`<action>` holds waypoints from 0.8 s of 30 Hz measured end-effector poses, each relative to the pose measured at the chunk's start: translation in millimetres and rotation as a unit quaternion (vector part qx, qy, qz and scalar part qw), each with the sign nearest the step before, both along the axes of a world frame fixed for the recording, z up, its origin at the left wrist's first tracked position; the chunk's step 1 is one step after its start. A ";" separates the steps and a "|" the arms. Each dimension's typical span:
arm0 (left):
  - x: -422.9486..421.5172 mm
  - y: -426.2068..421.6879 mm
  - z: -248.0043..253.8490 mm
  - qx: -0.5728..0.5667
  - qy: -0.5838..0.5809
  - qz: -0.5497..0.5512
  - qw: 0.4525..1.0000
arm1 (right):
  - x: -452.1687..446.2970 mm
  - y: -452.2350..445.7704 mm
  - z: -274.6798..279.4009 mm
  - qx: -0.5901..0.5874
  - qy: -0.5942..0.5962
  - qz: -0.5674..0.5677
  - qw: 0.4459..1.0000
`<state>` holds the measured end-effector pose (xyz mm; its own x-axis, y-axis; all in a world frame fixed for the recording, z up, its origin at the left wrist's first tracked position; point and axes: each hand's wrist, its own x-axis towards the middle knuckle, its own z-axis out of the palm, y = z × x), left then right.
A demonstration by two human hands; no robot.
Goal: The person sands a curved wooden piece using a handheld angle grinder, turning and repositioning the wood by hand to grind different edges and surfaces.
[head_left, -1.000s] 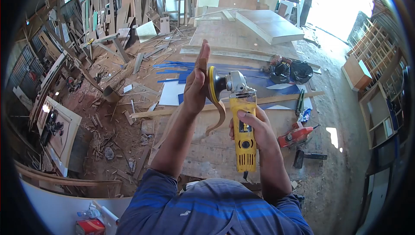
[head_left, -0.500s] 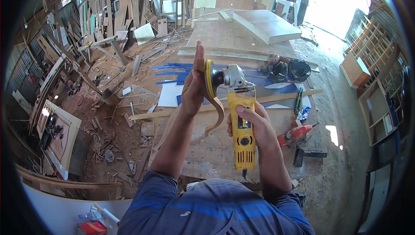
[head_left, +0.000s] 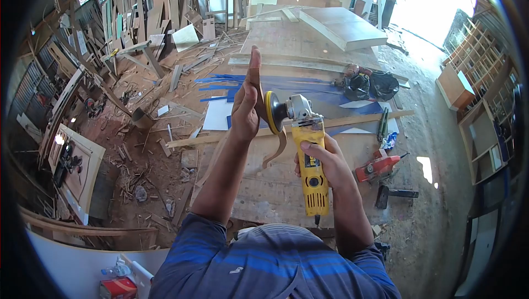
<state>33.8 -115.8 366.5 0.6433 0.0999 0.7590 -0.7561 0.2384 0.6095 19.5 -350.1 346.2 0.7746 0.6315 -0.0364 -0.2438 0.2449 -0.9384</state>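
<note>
My right hand (head_left: 332, 161) is wrapped around the body of a yellow angle grinder (head_left: 316, 197), its thumb lying over the front. The grinder stands upright, its head turned left. A round sanding disc (head_left: 271, 113) with a yellow rim faces my left hand (head_left: 244, 114). That hand grips a thin, curved wooden piece (head_left: 282, 146), with the fingers stretched upward behind it. The disc's face is against or very close to the wood. Below the disc, the piece's lower end bends out in an S-shape. Part of the wood is hidden by the disc and my hand.
Beneath my hands is a wooden worktable (head_left: 259, 208) with a long wooden strip (head_left: 215, 139) across it. Blue strips (head_left: 226, 87), black plastic bags (head_left: 383, 85), a red power tool (head_left: 377, 167) and a hammer (head_left: 399, 193) lie around. Wood scraps (head_left: 138, 172) litter the floor at left.
The grinder has shifted slightly right and its disc has slid lower along the curved wooden piece. More of the wood's upper part shows above the disc. Both hands keep their hold.
</note>
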 end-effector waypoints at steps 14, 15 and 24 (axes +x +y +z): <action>7.0 0.4 -9.3 0.018 0.016 -0.010 1.000 | -4.0 -2.9 18.4 0.025 -0.007 -0.017 1.000; 4.3 -2.4 -6.4 0.025 0.025 -0.006 0.999 | -4.2 -2.4 22.6 0.028 -0.010 -0.017 0.999; -0.4 -4.3 -0.9 0.058 0.004 0.068 0.996 | -2.7 -1.5 12.3 0.004 -0.013 -0.001 1.000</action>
<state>33.4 -120.1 365.6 0.6363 0.0992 0.7650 -0.7712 0.0615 0.6336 16.7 -351.6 358.5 0.7771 0.6293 -0.0115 -0.2190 0.2532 -0.9423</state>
